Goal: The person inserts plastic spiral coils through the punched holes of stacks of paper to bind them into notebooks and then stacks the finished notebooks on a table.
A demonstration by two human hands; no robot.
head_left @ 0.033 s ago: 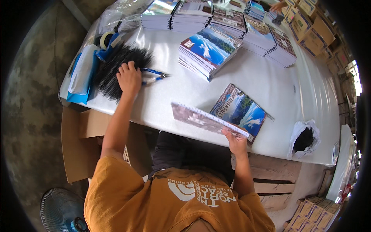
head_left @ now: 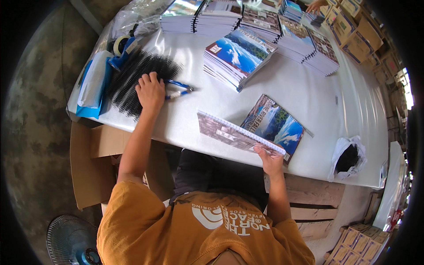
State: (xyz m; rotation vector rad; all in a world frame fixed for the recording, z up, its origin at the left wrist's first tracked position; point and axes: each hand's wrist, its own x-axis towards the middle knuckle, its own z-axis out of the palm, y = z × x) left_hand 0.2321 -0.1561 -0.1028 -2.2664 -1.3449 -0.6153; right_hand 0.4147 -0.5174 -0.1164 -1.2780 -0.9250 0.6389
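Far left on the white table [head_left: 185, 128]: one blue-and-white packet [head_left: 90, 84], then one tape roll [head_left: 119, 44]. Next, one heap of black binding coils [head_left: 137, 77], with the left hand [head_left: 151, 92] laid flat on its near edge, fingers spread apart, clamped on nothing. Just right of that hand, one pair of blue-handled pliers [head_left: 179, 89]. Further right, one open spiral notebook [head_left: 256, 130] at the table's near edge, gripped at its lower corner by the right hand [head_left: 270, 161], fingers closed on the cover. Behind, one loose stack of booklets [head_left: 236, 55], plus about five more stacks [head_left: 247, 17] along the far edge. Far right, one white bag [head_left: 349, 157] with dark contents.
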